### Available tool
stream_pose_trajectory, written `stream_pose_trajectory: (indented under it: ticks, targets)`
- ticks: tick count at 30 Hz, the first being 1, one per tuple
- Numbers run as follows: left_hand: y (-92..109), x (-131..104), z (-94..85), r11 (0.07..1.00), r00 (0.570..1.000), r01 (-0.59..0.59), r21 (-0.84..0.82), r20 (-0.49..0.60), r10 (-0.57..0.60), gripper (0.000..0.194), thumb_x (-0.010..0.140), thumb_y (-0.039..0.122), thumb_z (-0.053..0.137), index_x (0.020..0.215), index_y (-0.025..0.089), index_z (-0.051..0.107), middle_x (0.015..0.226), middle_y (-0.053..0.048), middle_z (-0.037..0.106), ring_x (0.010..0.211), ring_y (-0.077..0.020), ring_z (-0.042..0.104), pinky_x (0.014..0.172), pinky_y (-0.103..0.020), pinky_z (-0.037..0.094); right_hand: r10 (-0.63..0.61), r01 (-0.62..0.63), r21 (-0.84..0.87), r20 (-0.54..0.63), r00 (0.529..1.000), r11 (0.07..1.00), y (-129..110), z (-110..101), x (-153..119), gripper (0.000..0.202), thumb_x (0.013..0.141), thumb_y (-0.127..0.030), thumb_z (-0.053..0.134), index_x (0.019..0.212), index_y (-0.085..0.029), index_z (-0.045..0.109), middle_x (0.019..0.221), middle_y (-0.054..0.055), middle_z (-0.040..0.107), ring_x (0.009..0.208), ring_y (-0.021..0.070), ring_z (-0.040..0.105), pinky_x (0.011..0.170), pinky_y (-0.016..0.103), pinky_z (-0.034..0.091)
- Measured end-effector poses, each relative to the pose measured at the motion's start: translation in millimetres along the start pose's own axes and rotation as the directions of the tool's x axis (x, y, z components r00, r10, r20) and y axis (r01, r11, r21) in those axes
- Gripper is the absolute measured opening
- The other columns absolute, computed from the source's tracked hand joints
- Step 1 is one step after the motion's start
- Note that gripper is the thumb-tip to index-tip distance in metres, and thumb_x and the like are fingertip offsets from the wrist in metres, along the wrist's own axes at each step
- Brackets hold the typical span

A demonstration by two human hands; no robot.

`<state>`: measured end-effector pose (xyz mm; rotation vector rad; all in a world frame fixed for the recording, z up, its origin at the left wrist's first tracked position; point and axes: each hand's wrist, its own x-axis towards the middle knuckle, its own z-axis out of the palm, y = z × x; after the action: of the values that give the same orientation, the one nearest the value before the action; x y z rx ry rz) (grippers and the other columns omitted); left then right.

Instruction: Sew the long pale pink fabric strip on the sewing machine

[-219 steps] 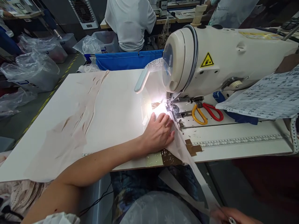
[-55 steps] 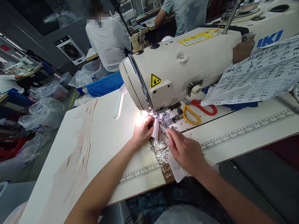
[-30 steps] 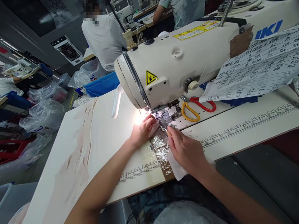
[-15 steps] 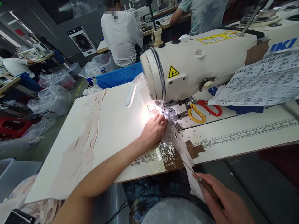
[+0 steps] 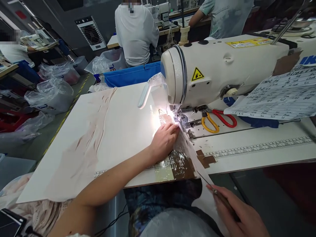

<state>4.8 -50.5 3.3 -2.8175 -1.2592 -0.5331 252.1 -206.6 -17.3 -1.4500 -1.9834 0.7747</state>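
While the pale fabric strip runs from the lit needle area of the sewing machine over the front edge of the counter, the left hand lies at its upper end; whether those fingers pinch cloth, I cannot tell. The right hand wraps its fingers around a thin tool. Scissors lie beside the needle area, near a handwritten sheet.

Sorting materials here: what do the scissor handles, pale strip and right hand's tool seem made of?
Yellow and red looped scissor handles: glossy, likely plastic, by their highlights. Long pale-pink strip: matte, apparently fabric, since it drapes. Slim brown-handled tool: thin, straight shaft, probably metal; dull brown handle possibly wood.
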Motion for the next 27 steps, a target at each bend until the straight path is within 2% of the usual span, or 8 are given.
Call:
stream_pose_trajectory:
  ticks: [4, 10, 13, 17, 19, 21, 23, 27]
  targets:
    - [-2.1, -0.5, 2.6, 1.000, 1.000, -0.001, -0.025, -0.028, 0.000, 0.039, 0.084, 0.004, 0.044, 0.120, 0.008, 0.059, 0.123, -0.017, 0.062, 0.111, -0.0279, 0.058, 0.092, -0.046, 0.053, 0.036, -0.036, 0.056, -0.004, 0.999, 0.998, 1.8, 1.4, 2.6, 0.027, 0.093, -0.027, 0.049, 0.114, -0.030, 0.066, 0.102, 0.004, 0.077, 0.083, 0.0189, 0.075, 0.064, 0.020, 0.061]
    - [-8.2, -0.2, 4.3, 0.995, 0.997, 0.062, -0.081, -0.042, -0.065, 0.048, 0.081, 0.000, 0.041, 0.122, 0.014, 0.060, 0.128, -0.011, 0.063, 0.117, -0.0251, 0.057, 0.100, -0.049, 0.051, 0.271, -0.262, 0.318, 0.019, 0.962, 0.911, 0.1, 2.9, 12.1, 0.021, 0.092, -0.036, 0.055, 0.104, -0.029, 0.070, 0.104, 0.004, 0.077, 0.093, 0.0194, 0.073, 0.072, 0.021, 0.059]
    - [-11.5, 0.5, 3.8, 0.996, 0.998, 0.051, -0.078, -0.024, -0.053, 0.048, 0.081, 0.001, 0.041, 0.124, 0.011, 0.059, 0.130, -0.012, 0.062, 0.119, -0.0260, 0.056, 0.102, -0.050, 0.051, 0.397, -0.384, 0.551, 0.103, 0.912, 0.741, -5.5, 11.3, 17.1, 0.024, 0.088, -0.042, 0.060, 0.102, -0.027, 0.072, 0.104, 0.006, 0.076, 0.093, 0.0211, 0.073, 0.074, 0.025, 0.059]
    - [-15.3, 0.8, 2.2, 0.996, 0.999, 0.021, -0.081, -0.023, -0.023, 0.047, 0.079, 0.001, 0.043, 0.124, 0.007, 0.059, 0.129, -0.015, 0.062, 0.119, -0.0265, 0.057, 0.102, -0.049, 0.051, 0.381, -0.468, 0.809, 0.332, 0.863, 0.357, -12.8, 27.3, 18.7, 0.031, 0.087, -0.047, 0.061, 0.108, -0.026, 0.072, 0.096, 0.007, 0.076, 0.080, 0.0221, 0.074, 0.066, 0.030, 0.060]
    - [-15.8, 0.6, 1.3, 0.996, 1.000, 0.013, -0.085, -0.022, -0.015, 0.047, 0.080, 0.000, 0.042, 0.123, 0.008, 0.059, 0.128, -0.014, 0.063, 0.119, -0.0253, 0.058, 0.102, -0.049, 0.051, 0.375, -0.474, 0.827, 0.355, 0.856, 0.300, -17.0, 31.3, 19.3, 0.032, 0.087, -0.047, 0.062, 0.107, -0.026, 0.072, 0.093, 0.008, 0.076, 0.078, 0.0222, 0.073, 0.066, 0.031, 0.060]
    - [-14.3, 0.3, 0.2, 0.998, 1.000, 0.011, -0.062, -0.013, -0.012, 0.045, 0.083, 0.000, 0.039, 0.123, 0.009, 0.059, 0.129, -0.014, 0.063, 0.120, -0.0249, 0.057, 0.101, -0.050, 0.051, 0.451, -0.465, 0.795, 0.276, 0.849, 0.389, -22.0, 31.1, 21.4, 0.030, 0.086, -0.047, 0.063, 0.102, -0.025, 0.073, 0.094, 0.007, 0.076, 0.082, 0.0217, 0.073, 0.067, 0.028, 0.059]
    - [-10.9, 0.4, -1.2, 1.000, 1.000, 0.014, -0.015, 0.006, -0.014, 0.043, 0.085, 0.001, 0.038, 0.123, 0.008, 0.059, 0.131, -0.015, 0.061, 0.121, -0.0263, 0.055, 0.100, -0.051, 0.051, 0.500, -0.432, 0.703, 0.125, 0.857, 0.565, -27.2, 28.2, 25.5, 0.028, 0.085, -0.047, 0.064, 0.098, -0.024, 0.073, 0.095, 0.006, 0.076, 0.086, 0.0213, 0.071, 0.067, 0.024, 0.058]
    - [-3.6, 2.8, -4.5, 0.998, 0.999, 0.020, 0.064, 0.040, -0.023, 0.040, 0.086, 0.003, 0.040, 0.122, 0.005, 0.058, 0.131, -0.018, 0.058, 0.116, -0.0284, 0.055, 0.095, -0.048, 0.052, 0.414, -0.308, 0.458, -0.149, 0.898, 0.834, -35.4, 23.9, 41.7, 0.024, 0.089, -0.043, 0.056, 0.096, -0.025, 0.069, 0.093, 0.003, 0.076, 0.084, 0.0192, 0.071, 0.067, 0.021, 0.056]
